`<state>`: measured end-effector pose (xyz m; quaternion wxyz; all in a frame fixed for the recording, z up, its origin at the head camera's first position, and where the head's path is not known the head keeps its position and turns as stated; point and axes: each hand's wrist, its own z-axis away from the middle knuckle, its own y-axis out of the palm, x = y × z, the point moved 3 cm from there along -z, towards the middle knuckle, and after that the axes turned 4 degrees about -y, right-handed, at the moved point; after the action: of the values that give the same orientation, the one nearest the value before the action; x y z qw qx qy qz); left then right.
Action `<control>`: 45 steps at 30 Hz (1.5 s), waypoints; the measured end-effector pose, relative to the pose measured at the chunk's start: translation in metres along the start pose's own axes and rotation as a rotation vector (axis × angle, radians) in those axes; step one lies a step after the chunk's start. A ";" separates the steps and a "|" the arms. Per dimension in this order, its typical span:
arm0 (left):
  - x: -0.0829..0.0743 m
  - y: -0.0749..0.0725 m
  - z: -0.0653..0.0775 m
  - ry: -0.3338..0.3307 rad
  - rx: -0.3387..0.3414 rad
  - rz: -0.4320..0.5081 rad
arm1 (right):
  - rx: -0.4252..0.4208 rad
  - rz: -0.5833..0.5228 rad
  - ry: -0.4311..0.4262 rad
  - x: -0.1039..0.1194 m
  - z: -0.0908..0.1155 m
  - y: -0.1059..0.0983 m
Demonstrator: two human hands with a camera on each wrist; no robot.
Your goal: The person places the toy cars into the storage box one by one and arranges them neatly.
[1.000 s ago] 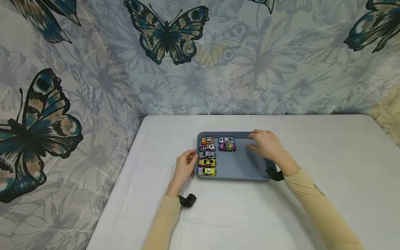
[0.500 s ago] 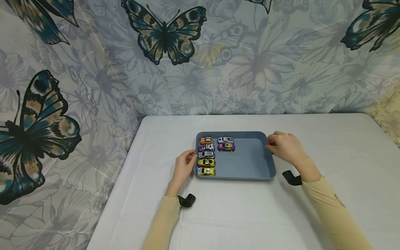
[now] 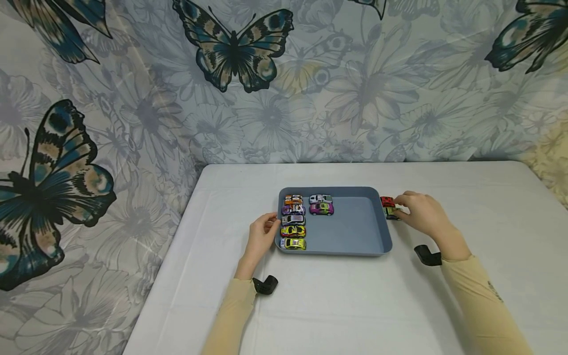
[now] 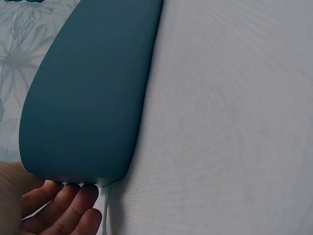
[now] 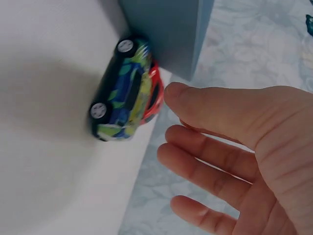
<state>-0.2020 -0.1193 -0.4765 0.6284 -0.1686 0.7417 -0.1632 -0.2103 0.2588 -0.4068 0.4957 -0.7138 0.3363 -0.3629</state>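
The grey-blue tray [image 3: 346, 249] lies on the table, its left end between the thumb and fingers of my left hand [image 3: 262, 234]. In the left wrist view the fingertips [image 4: 90, 193] are right at the tray's outer wall. Just past the tray's right end stand a red toy car [image 3: 387, 201] and a green, blue and yellow toy car [image 5: 122, 93], side by side. My right hand [image 3: 423, 214] is close beside these two. In the right wrist view its fingers are spread and hold nothing, with the thumb tip near the red car.
Inside the tray, several toy cars form a column along the left end, including a yellow car [image 3: 293, 231]. A silver car [image 3: 320, 198] and a purple-green car [image 3: 321, 209] begin a second column. A white cloth covers the table [image 3: 333, 305]; a butterfly-print backdrop [image 3: 275, 123] hangs behind.
My right hand has moved right, from over the tray to beyond its right end, uncovering the red and green cars. My left hand stays at the tray's left end.
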 end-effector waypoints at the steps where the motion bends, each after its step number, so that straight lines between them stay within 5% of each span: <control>1: 0.000 0.000 0.000 0.003 0.000 0.003 | 0.008 -0.004 0.001 -0.002 0.000 0.001; 29: -0.001 -0.001 0.001 -0.009 0.013 0.016 | 0.122 -0.075 0.046 -0.019 0.002 0.019; 45: 0.000 -0.001 0.000 0.005 0.005 0.018 | 0.072 -0.077 0.013 -0.019 0.005 0.016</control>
<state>-0.2022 -0.1202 -0.4764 0.6284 -0.1599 0.7443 -0.1599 -0.2181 0.2728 -0.4269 0.5045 -0.7057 0.2984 -0.3981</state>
